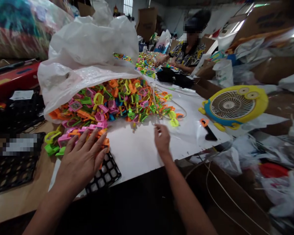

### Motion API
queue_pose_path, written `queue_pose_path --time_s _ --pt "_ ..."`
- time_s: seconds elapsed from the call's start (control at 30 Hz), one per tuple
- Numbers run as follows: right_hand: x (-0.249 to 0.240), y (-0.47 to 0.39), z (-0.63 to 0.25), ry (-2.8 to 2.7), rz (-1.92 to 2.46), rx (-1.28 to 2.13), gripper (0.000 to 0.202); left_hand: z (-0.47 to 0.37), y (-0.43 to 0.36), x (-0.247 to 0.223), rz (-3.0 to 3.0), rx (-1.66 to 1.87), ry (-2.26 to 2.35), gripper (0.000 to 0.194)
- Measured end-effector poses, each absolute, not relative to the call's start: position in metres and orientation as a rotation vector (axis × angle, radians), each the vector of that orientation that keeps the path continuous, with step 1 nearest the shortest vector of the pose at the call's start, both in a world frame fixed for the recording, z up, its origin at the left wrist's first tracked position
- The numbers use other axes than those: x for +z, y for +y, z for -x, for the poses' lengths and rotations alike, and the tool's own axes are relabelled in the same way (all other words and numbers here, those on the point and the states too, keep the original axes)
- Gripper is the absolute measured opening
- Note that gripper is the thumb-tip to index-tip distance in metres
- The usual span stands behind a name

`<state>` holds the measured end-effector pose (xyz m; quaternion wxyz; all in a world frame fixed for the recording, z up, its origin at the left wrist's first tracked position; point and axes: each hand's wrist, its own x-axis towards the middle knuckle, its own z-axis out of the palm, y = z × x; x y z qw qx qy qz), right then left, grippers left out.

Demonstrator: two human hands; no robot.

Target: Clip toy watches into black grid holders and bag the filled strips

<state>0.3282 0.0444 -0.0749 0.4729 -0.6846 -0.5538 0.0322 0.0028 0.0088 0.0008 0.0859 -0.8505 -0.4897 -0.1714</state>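
My left hand [82, 160] lies palm down with fingers spread over several pink and orange plastic pieces that look like toy watches [68, 139]. Under and beside that hand is a black grid tray [107, 171], partly covered by it. My right hand [162, 140] hovers at the white table sheet [134, 153], its thumb and fingers curled together; what they hold, if anything, is too small to make out. Just beyond both hands, a heap of bright toy pieces [122, 98] spills from the mouth of a large white plastic bag [88, 42].
A yellow fan [231, 106] stands on the right, near a black tool with an orange ring [209, 130]. Another black grid tray [17, 163] lies at left. Across the table sits a person [188, 54] beside more toy pieces. Cables hang at the table's right edge.
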Motion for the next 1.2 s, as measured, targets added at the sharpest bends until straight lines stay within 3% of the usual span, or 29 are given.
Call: queue_pose_path --time_s 0.07,0.2,0.47,0.7,0.87,1.03,1.13,1.2 --pt "-0.071 0.066 -0.387 -1.151 1.983 -0.128 0.034 -0.003 0.009 0.0 2.532 -0.531 -1.48 0.056" --pt "-0.077 0.082 -0.45 -1.104 2.369 -0.055 0.046 -0.002 0.007 -0.001 2.529 -0.551 -1.495 0.056" --pt "-0.093 0.082 -0.458 -1.254 2.051 0.204 0.041 -0.002 0.001 0.001 2.435 -0.494 -1.613 0.06" --pt "-0.074 0.106 -0.485 -1.071 2.238 0.092 0.017 0.002 0.006 0.001 2.465 -0.428 -1.648 0.063" --pt "-0.062 0.084 -0.45 -1.043 2.056 0.16 0.023 0.005 0.011 0.01 2.504 -0.28 -1.709 0.059" --pt "-0.059 0.037 -0.319 -1.169 1.529 0.901 0.037 -0.006 0.016 0.022 2.553 -0.11 -1.763 0.054" --pt "-0.064 0.018 -0.236 -1.204 1.298 1.401 0.038 -0.008 0.015 0.024 2.56 -0.131 -1.777 0.051" --pt "-0.072 0.013 -0.198 -1.233 1.193 1.547 0.034 -0.008 0.014 0.024 2.561 -0.167 -1.779 0.05"
